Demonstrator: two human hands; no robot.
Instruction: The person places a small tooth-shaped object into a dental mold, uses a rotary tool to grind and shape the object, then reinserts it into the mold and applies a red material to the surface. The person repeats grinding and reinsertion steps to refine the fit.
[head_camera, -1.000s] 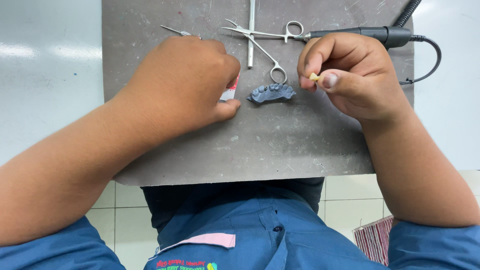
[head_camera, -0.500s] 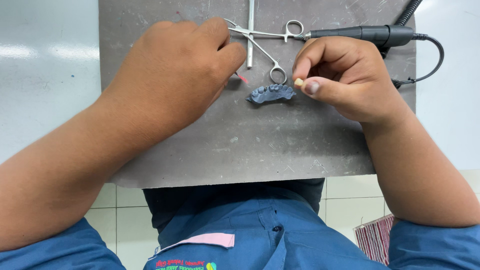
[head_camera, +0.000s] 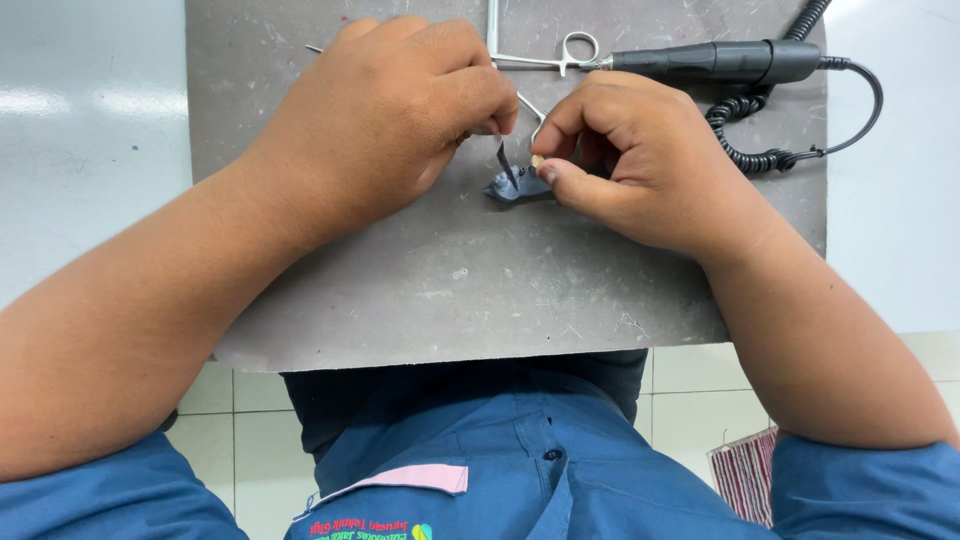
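Head view, upper centre: your left hand (head_camera: 395, 120) pinches a thin blade (head_camera: 505, 162) over the dark wax piece (head_camera: 515, 187); your right hand (head_camera: 625, 160) pinches a small tooth (head_camera: 538, 161), apparently seating it; steady, fine pressure needed.

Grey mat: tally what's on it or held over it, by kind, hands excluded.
Scissor-handled metal instrument: 1
Black corded handpiece: 1
Dark arch-shaped piece: 1
Thin tool in left hand, dark blade showing: 1
Small pale bit pinched in right hand: 1
Total: 5, on the grey mat.
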